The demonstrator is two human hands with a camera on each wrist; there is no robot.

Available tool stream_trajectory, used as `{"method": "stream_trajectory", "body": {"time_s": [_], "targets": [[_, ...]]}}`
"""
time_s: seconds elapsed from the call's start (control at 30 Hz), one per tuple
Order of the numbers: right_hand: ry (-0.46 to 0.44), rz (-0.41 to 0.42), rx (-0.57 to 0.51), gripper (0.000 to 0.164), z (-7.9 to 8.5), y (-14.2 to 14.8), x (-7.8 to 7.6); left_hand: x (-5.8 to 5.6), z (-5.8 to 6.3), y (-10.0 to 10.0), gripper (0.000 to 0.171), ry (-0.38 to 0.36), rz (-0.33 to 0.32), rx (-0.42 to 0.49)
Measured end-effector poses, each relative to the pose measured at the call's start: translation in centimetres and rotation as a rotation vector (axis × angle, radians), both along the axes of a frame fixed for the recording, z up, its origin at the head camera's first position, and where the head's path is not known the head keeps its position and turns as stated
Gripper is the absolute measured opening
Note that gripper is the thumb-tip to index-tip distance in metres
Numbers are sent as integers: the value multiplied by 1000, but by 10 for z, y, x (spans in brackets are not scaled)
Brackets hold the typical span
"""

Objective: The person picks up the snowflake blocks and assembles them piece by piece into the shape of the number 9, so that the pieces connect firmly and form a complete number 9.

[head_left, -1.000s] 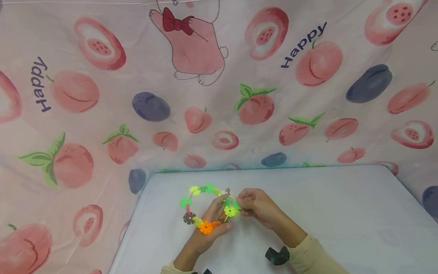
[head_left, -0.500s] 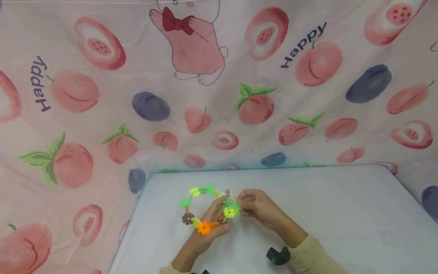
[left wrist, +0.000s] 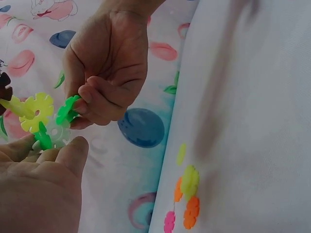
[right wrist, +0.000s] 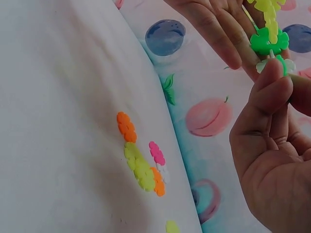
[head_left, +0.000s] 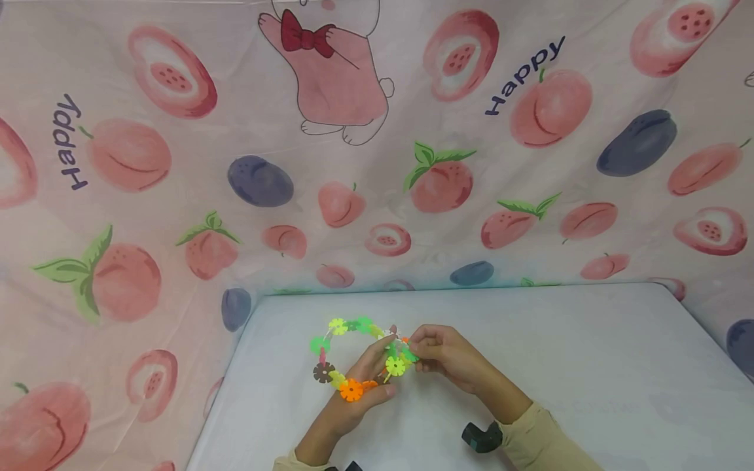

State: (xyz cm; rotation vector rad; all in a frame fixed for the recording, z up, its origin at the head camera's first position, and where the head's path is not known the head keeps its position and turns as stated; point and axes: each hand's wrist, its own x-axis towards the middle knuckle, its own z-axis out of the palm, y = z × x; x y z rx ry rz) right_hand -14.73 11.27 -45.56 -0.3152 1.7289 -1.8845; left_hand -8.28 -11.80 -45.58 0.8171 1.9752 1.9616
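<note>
A chain of flower-shaped interlocking discs point(head_left: 351, 390) in orange, yellow, green, brown and other colours curves in a loop around my left hand point(head_left: 358, 413). That hand's fingertips pinch a green disc point(left wrist: 43, 138) of the chain, with a translucent white disc point(left wrist: 59, 134) next to it. My right hand point(head_left: 450, 356) pinches another green disc point(left wrist: 68, 110) between thumb and fingers, close to the white one. In the right wrist view, the right thumb point(right wrist: 272, 73) partly covers the meeting place of the discs. Both hands are above the white table.
Several loose flower discs lie on the white table point(head_left: 589, 366) near its far edge: yellow point(right wrist: 143, 174), orange point(right wrist: 126, 127), pink point(right wrist: 156, 153) and white point(right wrist: 164, 173). In the head view the hands mostly hide them. A fruit-printed cloth point(head_left: 377, 163) hangs behind the table.
The near side of the disc loop has shifted slightly to the left. Both hands stay almost still, with the same grip on the discs.
</note>
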Motion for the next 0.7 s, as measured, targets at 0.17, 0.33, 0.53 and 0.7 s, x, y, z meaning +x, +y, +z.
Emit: {"method": "stream_trajectory", "body": {"time_s": [0.17,0.33,0.53,0.7], "targets": [[3,31,13,24,-3,2,-1,0,0,1,70,-36,4,-10],[-9,50,41,26,-7,5,-4,0,-1,1,70,-42,9,-31],[15,-19,162,30,-14,10,-11,-1,-1,-2,69,-60,32,-39],[80,-167,349,35,-21,14,-22,-2,0,-5,70,-73,49,-26]]}}
